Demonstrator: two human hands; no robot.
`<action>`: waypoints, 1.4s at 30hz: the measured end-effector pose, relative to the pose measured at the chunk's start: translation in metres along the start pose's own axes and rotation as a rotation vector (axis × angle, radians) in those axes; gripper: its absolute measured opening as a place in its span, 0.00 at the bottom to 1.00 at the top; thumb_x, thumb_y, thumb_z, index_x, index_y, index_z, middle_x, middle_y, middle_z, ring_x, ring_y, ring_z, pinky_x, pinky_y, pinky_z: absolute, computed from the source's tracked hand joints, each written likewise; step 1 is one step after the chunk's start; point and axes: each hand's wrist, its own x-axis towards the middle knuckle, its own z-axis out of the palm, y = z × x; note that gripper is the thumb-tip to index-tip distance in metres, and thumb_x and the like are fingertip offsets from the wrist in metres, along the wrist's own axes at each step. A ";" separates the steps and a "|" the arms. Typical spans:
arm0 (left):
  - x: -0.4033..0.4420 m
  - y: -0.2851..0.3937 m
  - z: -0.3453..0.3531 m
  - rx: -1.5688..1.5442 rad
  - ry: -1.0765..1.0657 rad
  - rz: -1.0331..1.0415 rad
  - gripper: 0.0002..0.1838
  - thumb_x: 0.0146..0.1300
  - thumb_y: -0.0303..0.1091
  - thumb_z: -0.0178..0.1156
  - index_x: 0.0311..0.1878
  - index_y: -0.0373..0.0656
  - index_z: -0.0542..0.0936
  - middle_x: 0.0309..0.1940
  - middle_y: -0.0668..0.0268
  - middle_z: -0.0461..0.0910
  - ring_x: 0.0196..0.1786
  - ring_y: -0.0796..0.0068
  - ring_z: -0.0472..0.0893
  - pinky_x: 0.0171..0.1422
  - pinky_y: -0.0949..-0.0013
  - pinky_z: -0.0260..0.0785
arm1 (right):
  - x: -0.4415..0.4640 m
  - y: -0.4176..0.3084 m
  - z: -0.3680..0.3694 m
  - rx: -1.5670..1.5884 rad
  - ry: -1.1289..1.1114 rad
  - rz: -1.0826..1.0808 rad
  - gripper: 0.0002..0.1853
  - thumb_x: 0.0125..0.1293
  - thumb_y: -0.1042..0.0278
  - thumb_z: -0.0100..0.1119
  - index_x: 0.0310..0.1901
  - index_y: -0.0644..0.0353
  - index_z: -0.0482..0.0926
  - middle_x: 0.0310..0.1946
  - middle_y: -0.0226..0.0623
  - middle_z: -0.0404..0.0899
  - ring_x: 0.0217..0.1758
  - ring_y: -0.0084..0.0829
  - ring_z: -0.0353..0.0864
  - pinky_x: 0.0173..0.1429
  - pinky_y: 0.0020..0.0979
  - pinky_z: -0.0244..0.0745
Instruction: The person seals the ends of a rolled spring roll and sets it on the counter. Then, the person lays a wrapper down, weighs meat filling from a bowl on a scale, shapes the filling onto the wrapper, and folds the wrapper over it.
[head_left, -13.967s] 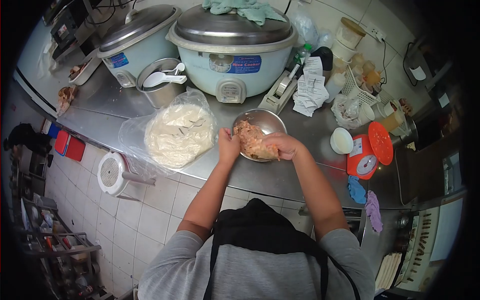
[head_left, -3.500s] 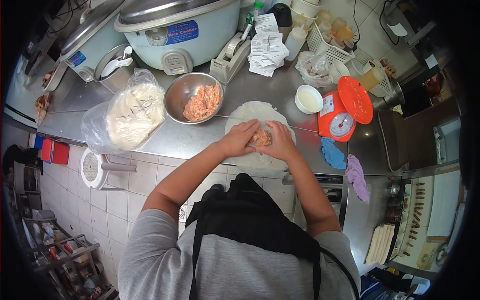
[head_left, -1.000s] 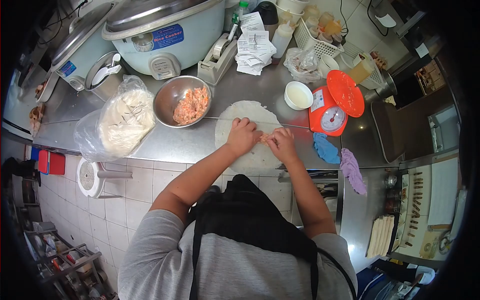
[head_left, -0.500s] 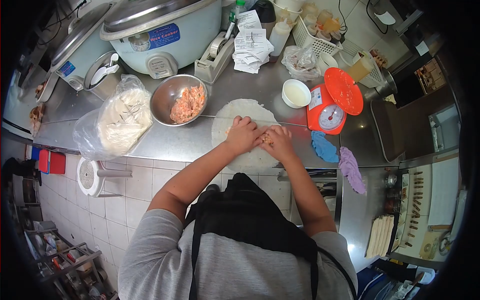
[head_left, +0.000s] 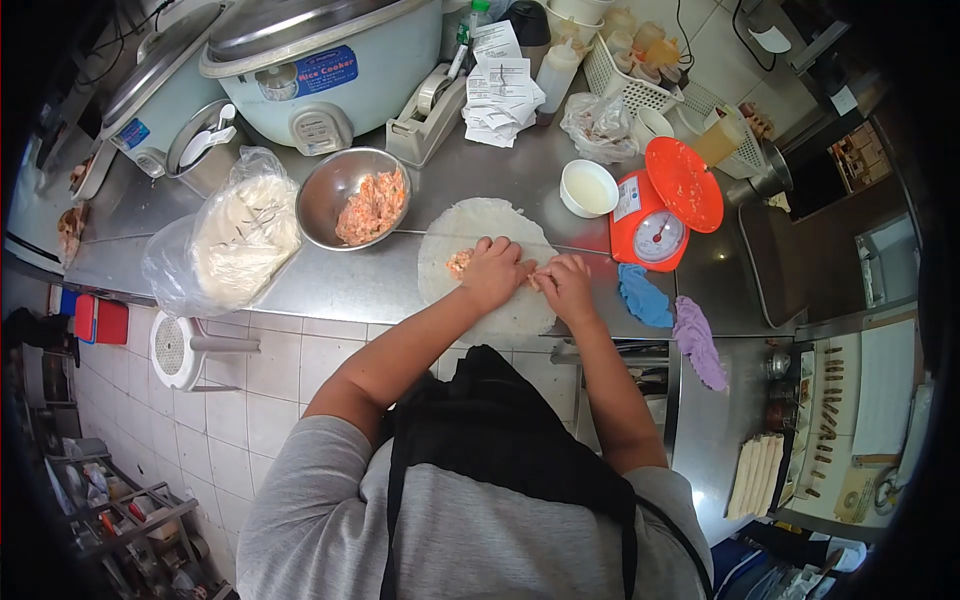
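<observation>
A round, thin white wrapper (head_left: 473, 222) lies flat on the steel counter, with a strip of orange-pink minced filling (head_left: 459, 262) across its middle. My left hand (head_left: 496, 272) is over the strip, fingers bent and closed on the filling. Close beside it, my right hand (head_left: 567, 288) pinches the strip's right end with fingers together. Most of the filling between the hands is hidden under the fingers. Up and left of the wrapper stands a steel bowl (head_left: 317, 203) with more of the same filling. A plastic bag of white wrappers (head_left: 243, 240) sits left of the bowl.
Right of the wrapper are a white bowl of pale liquid (head_left: 589, 189), a red dial scale (head_left: 655, 232), a blue cloth (head_left: 645, 295) and a purple cloth (head_left: 699, 342). Behind stand a large rice cooker (head_left: 325, 90), a tape dispenser (head_left: 427, 117) and paper slips (head_left: 500, 95).
My left hand has shifted slightly right, uncovering filling at the strip's left end. My right hand's fingers have drawn closer together at the right end. The view has shifted slightly.
</observation>
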 end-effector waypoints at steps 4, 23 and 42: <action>0.004 0.005 -0.012 -0.002 -0.006 -0.027 0.15 0.45 0.42 0.61 0.40 0.55 0.81 0.32 0.74 0.72 0.42 0.73 0.69 0.48 0.64 0.56 | 0.008 -0.019 -0.016 -0.030 0.046 0.049 0.13 0.48 0.57 0.65 0.36 0.50 0.78 0.40 0.31 0.72 0.48 0.36 0.67 0.51 0.40 0.59; 0.011 0.015 -0.006 -0.062 -0.075 -0.052 0.18 0.45 0.44 0.62 0.43 0.56 0.81 0.32 0.75 0.73 0.42 0.73 0.68 0.48 0.62 0.55 | 0.008 -0.005 -0.032 -0.087 -0.023 0.031 0.17 0.43 0.56 0.68 0.37 0.49 0.79 0.39 0.27 0.74 0.49 0.34 0.67 0.54 0.40 0.57; 0.015 0.009 -0.002 -0.075 -0.132 -0.044 0.11 0.42 0.42 0.64 0.32 0.55 0.82 0.30 0.76 0.74 0.41 0.74 0.69 0.48 0.62 0.54 | 0.004 -0.001 -0.029 -0.096 -0.078 0.016 0.09 0.48 0.60 0.64 0.33 0.49 0.80 0.33 0.24 0.74 0.45 0.32 0.68 0.49 0.37 0.59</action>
